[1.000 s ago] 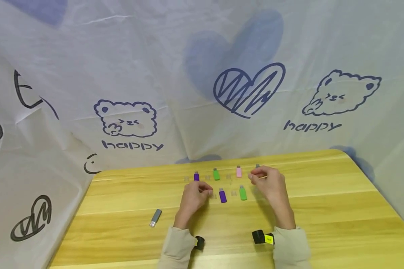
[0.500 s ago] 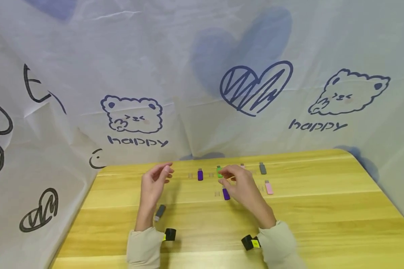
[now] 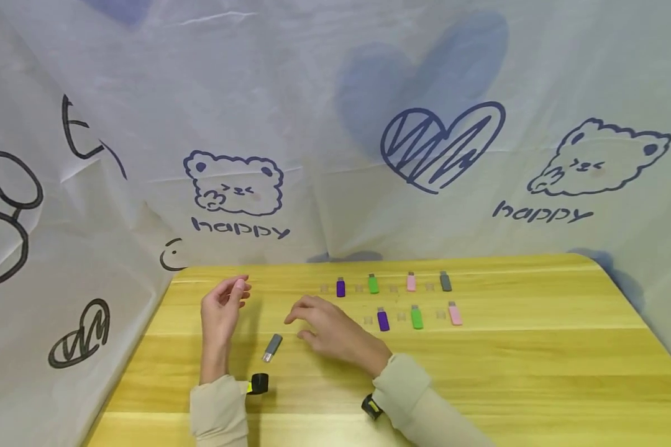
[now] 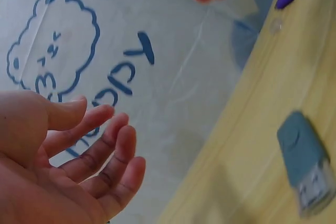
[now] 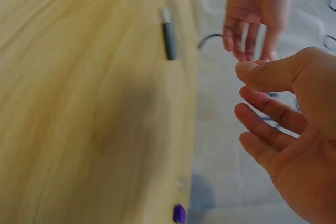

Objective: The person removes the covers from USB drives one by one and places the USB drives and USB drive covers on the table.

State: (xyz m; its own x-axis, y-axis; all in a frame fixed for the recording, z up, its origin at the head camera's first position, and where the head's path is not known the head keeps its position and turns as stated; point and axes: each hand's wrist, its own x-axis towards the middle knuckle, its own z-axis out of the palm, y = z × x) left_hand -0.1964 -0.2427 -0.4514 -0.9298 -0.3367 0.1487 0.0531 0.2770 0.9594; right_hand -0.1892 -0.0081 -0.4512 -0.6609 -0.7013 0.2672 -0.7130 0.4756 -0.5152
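Note:
A grey USB stick [image 3: 272, 347] with a clear cap over its plug lies on the table between my two hands. Left of it, my left hand [image 3: 220, 310] hovers with loosely bent fingers and nothing in them. My right hand [image 3: 332, 329] is in the air just right of the stick, thumb and fingers apart and holding nothing. In the left wrist view the grey USB stick [image 4: 304, 156] lies well away from the fingers. The right wrist view shows both hands raised, with the same stick [image 5: 168, 35] on the tabletop.
Two rows of uncapped USB sticks lie at the back: a purple stick [image 3: 341, 287], a green stick [image 3: 373, 284], a pink stick [image 3: 410, 282], a grey stick [image 3: 445, 281], and several in front. Small clear caps [image 3: 368, 320] lie beside them. A printed cloth [image 3: 335, 186] hangs behind the table.
My left hand has left the front row of sticks and moved left, past the grey stick. My right hand has swung left from the back right, across the rows, towards the grey stick.

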